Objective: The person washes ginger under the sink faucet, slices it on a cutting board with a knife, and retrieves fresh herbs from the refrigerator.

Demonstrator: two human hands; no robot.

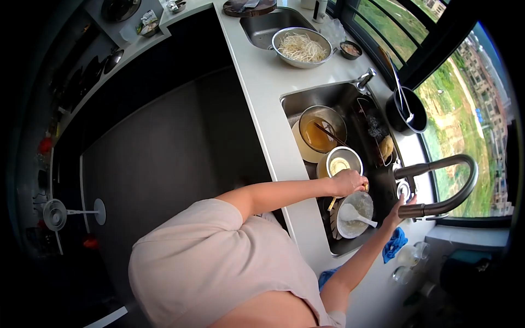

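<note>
Head view: a person leans over a sink (328, 92), apparently in the step of handling dishes there; the next move seems to call for a steady hold amid crowded bowls. Leftmost, beyond the left grip, a glass bowl (301, 129) holds amber liquid (313, 136). Next, just beside that grip, stands a metal bowl (327, 164). The left hand (348, 183) ends a forearm stretched nearly level over the counter edge (284, 191), its fingers curled together; a yellow object (365, 187) shows at their tips, though whether they clamp it cannot be told. Between the hands lies a ribbed dish (346, 228) bearing a white spoon (358, 215). Rightmost, the right hand (400, 206), arm slanting outward, reaches behind the faucet (466, 159), its hold on anything hidden.
</note>
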